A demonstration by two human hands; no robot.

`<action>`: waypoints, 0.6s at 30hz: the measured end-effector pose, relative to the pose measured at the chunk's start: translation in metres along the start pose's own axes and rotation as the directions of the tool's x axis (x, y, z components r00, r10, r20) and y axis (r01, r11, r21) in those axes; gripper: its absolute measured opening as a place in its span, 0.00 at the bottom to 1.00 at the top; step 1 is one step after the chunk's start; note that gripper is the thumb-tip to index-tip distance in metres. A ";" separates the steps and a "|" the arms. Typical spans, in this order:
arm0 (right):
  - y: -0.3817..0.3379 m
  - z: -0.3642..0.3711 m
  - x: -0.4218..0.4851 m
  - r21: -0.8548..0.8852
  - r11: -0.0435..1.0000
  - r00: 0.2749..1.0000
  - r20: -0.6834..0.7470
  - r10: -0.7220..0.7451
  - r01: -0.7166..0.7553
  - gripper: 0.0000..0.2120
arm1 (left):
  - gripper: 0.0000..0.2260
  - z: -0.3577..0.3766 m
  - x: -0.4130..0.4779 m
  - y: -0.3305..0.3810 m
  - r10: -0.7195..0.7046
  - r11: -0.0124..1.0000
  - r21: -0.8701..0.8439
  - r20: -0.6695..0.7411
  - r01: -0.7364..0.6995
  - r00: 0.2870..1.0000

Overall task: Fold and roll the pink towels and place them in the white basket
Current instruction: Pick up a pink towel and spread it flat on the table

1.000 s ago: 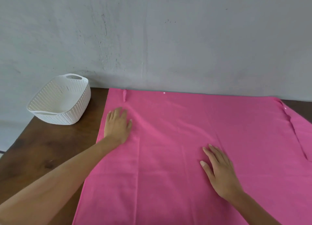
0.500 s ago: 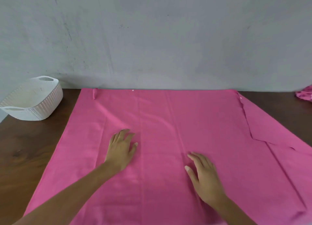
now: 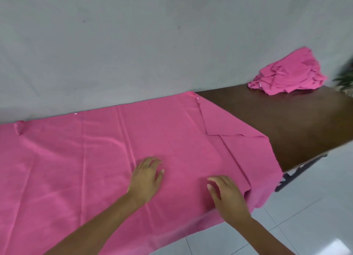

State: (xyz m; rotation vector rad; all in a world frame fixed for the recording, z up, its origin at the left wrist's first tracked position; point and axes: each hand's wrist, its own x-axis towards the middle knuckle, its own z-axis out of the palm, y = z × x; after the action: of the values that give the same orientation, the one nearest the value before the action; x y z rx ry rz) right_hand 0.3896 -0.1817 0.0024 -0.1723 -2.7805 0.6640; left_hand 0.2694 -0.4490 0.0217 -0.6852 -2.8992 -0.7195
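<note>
Hands farther right on towel

A plain indoor room, likely a home: a dark wooden counter against a bare, scuffed grey wall, glossy white floor tiles below, pink towels heaped at the counter's far right corner.

No readable text, label, brand or number is showing on the pink towel, table or wall.
</note>
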 end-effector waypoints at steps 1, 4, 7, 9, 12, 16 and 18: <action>0.010 -0.007 -0.002 -0.001 1.000 1.000 -0.019 0.019 -0.019 0.09 | 0.24 0.006 0.004 0.013 0.028 1.000 -0.003 0.004 -0.028 1.000; 0.039 -0.023 -0.007 -0.015 0.999 0.996 -0.076 0.049 -0.051 0.06 | 0.23 0.021 0.015 0.047 0.081 0.997 -0.022 0.040 -0.081 0.996; 0.062 -0.039 -0.009 0.009 0.992 0.986 -0.110 0.127 -0.127 0.09 | 0.21 0.035 0.026 0.074 0.135 0.991 -0.021 0.069 -0.134 0.988; 0.075 -0.047 -0.009 0.008 0.985 0.977 -0.127 0.171 -0.171 0.13 | 0.20 0.045 0.034 0.089 0.172 0.985 -0.026 0.084 -0.171 0.981; 0.090 -0.054 -0.007 -0.037 0.967 0.960 -0.136 0.244 -0.251 0.14 | 0.19 0.063 0.049 0.110 0.248 0.969 -0.046 0.118 -0.244 0.962; 0.098 -0.059 -0.003 -0.125 0.897 0.903 -0.132 0.408 -0.424 0.36 | 0.22 0.087 0.066 0.136 0.258 0.966 -0.026 0.211 -0.258 0.943; 0.100 -0.060 -0.002 -0.127 0.863 0.872 -0.097 0.480 -0.489 0.50 | 0.25 0.098 0.069 0.145 0.246 0.969 -0.027 0.239 -0.247 0.939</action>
State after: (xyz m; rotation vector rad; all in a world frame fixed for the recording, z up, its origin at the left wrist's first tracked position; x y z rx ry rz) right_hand 0.4136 -0.0683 0.0074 -0.9339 -2.7336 0.5417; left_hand 0.2744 -0.2609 0.0088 -1.1871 -2.9406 -0.6400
